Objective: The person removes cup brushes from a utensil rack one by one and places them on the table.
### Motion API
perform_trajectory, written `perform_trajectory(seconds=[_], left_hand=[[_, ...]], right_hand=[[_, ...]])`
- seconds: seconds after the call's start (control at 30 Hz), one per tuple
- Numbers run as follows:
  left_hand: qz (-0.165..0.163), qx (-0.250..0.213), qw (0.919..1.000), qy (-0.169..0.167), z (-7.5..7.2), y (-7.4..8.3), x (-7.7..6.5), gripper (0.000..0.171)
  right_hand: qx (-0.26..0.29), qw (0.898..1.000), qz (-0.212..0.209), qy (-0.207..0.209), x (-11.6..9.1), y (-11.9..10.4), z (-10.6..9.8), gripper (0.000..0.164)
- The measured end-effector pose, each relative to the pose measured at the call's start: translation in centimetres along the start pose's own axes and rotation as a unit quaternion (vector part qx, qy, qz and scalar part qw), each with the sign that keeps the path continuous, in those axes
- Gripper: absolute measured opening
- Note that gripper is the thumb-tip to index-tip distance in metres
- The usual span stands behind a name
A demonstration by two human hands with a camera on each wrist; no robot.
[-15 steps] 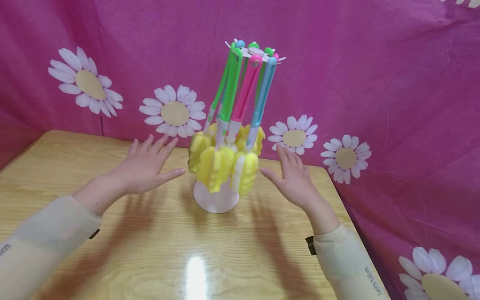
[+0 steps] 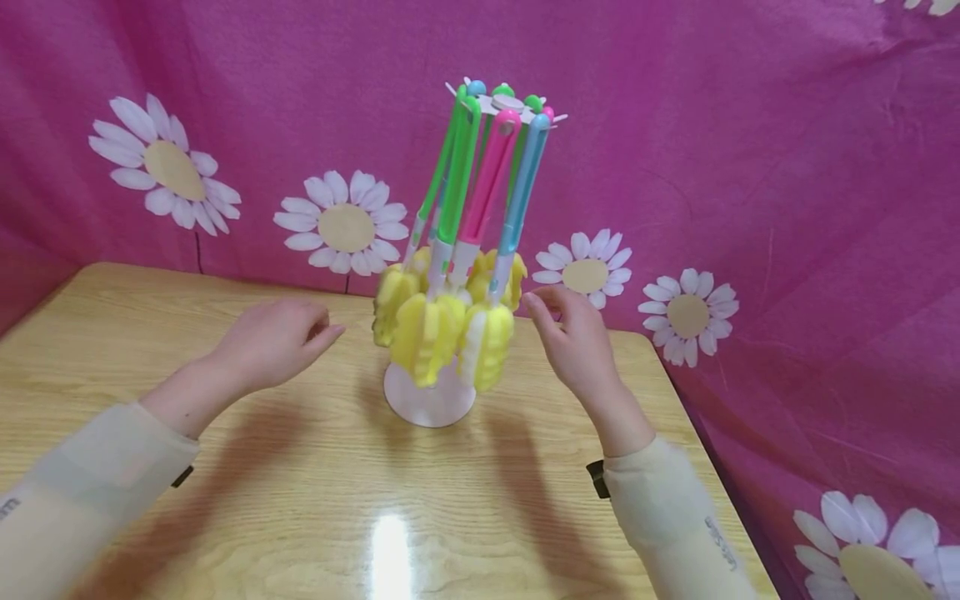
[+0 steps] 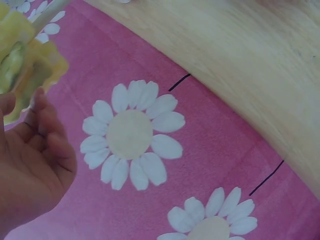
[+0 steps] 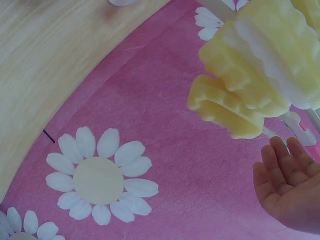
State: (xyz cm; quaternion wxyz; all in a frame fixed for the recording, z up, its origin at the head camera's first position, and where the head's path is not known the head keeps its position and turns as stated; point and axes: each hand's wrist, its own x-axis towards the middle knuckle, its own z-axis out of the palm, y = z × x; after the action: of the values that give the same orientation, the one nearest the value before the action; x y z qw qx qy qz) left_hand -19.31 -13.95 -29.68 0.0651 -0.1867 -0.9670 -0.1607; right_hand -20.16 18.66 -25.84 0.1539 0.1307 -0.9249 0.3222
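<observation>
Sponge cup brushes with colored handles and yellow sponge heads hang from a white stand point(image 2: 431, 404) on the table. A pink-handled brush point(image 2: 491, 179) and a blue-handled brush point(image 2: 523, 187) face me, with a green-handled brush point(image 2: 459, 179) to their left. My left hand point(image 2: 273, 342) hovers left of the sponge heads, fingers loosely curled, holding nothing. To the right of the stand, my right hand point(image 2: 577, 346) has its fingers softly bent near a sponge head point(image 2: 489, 346) and grips nothing. Yellow sponge heads point(image 4: 255, 60) also appear above the fingers in the right wrist view.
The wooden table point(image 2: 315, 517) extends under both arms, with a bright reflection near its front. A magenta cloth point(image 2: 712, 150) printed with white daisies hangs behind the table and along its right side.
Both hands had spread, straight fingers; now the fingers bend inward, the left more than the right. The brushes and stand keep their place on the table.
</observation>
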Motion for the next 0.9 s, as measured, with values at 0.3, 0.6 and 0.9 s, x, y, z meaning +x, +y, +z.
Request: perform_trajectory(seconds=[0.3, 0.6, 0.9], left_hand=[[-0.025, 0.010, 0.9990, -0.035, 0.9, -0.8, 0.0, 0.034], [-0.032, 0.005, 0.9982, -0.051, 1.9, -1.5, 0.1, 0.035], [-0.026, 0.004, 0.9989, -0.039, 2.4, -1.7, 0.1, 0.034]], right_hand=[[0.010, 1.000, -0.003, 0.014, 0.2, -0.9, 0.2, 0.036], [0.042, 0.999, -0.002, 0.009, 0.7, -2.1, 0.9, 0.032], [0.028, 0.999, 0.017, 0.023, 0.9, -3.2, 1.6, 0.035]])
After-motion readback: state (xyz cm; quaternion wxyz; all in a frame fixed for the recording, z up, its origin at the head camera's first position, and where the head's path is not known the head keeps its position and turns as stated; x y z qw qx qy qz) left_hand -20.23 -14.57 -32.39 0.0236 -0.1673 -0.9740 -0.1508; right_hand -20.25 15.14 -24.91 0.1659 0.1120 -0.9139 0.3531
